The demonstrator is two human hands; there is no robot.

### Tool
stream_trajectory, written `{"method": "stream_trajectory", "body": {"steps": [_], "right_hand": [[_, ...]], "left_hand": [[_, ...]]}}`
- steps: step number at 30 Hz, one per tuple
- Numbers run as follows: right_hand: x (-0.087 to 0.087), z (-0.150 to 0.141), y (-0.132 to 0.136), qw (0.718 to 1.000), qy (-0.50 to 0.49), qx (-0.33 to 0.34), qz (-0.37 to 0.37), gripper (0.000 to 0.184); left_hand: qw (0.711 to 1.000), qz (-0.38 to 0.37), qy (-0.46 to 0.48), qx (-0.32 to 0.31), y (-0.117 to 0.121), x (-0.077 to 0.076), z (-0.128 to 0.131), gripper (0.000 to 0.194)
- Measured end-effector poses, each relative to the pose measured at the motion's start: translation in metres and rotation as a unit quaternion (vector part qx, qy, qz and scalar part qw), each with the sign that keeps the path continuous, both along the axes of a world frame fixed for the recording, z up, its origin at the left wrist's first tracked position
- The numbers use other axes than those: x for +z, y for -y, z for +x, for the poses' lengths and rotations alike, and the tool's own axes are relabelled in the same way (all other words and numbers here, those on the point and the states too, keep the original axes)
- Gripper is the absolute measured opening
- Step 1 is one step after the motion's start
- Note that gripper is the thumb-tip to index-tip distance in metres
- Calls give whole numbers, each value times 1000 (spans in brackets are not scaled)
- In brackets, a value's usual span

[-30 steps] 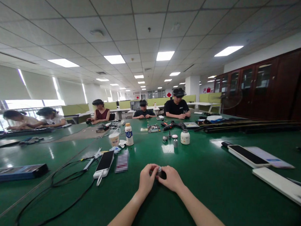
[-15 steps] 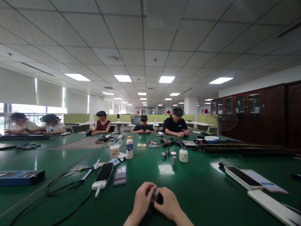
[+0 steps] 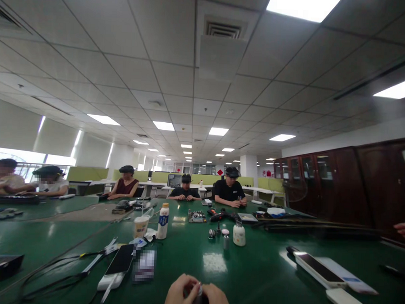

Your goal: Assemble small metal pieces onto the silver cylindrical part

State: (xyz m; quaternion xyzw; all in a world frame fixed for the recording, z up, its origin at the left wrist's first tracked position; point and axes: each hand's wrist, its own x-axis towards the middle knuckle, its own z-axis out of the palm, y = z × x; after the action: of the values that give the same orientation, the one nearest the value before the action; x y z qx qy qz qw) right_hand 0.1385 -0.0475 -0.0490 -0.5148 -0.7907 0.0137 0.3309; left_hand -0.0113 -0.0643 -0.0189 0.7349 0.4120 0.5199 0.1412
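At the bottom edge of the head view my left hand [image 3: 179, 294] and my right hand [image 3: 217, 299] meet over the green table [image 3: 258, 273]. Their fingers are closed together around a small dark and silver cylindrical part [image 3: 197, 293]. Only the knuckles and fingertips show; my wrists are cut off by the frame. A phone on a white power bank [image 3: 117, 271] lies to the left of my hands.
A paper cup [image 3: 140, 226], a white bottle [image 3: 163, 221], a white jar [image 3: 239, 234] and small metal parts [image 3: 212, 233] stand mid-table. Phones [image 3: 313, 268] lie at right, cables [image 3: 52, 275] at left. Several people sit along the far side. Another person's hand [image 3: 404, 229] shows at the right edge.
The camera has tilted upward, showing more ceiling. My hands have slid to the bottom edge of the view and still hold the small part together.
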Motion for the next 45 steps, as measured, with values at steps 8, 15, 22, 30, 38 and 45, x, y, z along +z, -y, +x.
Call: {"method": "stream_trajectory", "body": {"steps": [8,15,22,30,38,45], "right_hand": [[18,2,23,1000,1,29,2,24],[28,5,30,999,1,54,-5,25],[31,6,28,998,10,63,-5,28],[29,9,24,997,3,72,-2,33],[25,11,20,997,-1,81,-7,33],[27,12,20,997,-13,78,-25,35]], "left_hand": [[1000,-8,-8,-7,8,4,-2,34],[1000,-6,-15,-4,10,7,-5,27],[1000,-16,7,-14,7,4,-3,24],[999,-42,20,-8,2,0,-3,24],[999,-48,8,-15,-2,1,-4,24],[999,-50,0,-12,-2,0,-4,25]]}}
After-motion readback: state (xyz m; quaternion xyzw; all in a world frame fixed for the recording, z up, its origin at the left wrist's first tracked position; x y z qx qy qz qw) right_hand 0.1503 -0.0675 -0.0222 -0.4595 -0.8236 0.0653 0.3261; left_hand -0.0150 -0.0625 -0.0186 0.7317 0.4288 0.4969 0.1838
